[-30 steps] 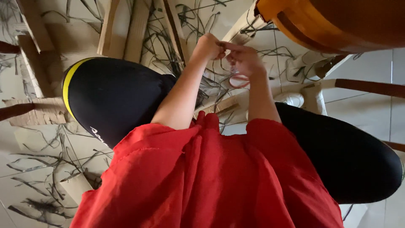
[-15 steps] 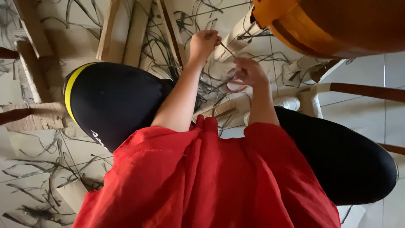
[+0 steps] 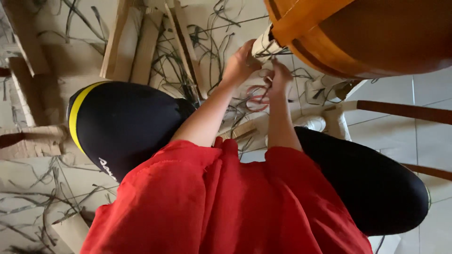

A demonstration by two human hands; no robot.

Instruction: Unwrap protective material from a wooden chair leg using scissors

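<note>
My left hand (image 3: 241, 61) grips the end of a rolled white paper tube (image 3: 264, 45) that sticks out from under a wooden seat. My right hand (image 3: 280, 75) is close beside it, fingertips pressed at the same tube. A clear tape roll with a red core (image 3: 256, 101) hangs just under my right hand, apparently from its fingers. Thin dark strands wrap the tube and trail around both hands. My red shirt (image 3: 226, 202) and black-clad knees (image 3: 122, 122) fill the lower frame.
An orange-brown wooden seat (image 3: 358, 37) looms at the top right, its leg (image 3: 405, 110) crossing the tiled floor. Cardboard strips (image 3: 134, 44) and dark strands litter the floor at the left. More white paper rolls (image 3: 329, 120) lie by my right knee.
My hands were together, then drew apart with a strip between them. Now both have moved up onto the paper tube. The view has shifted toward the wooden seat.
</note>
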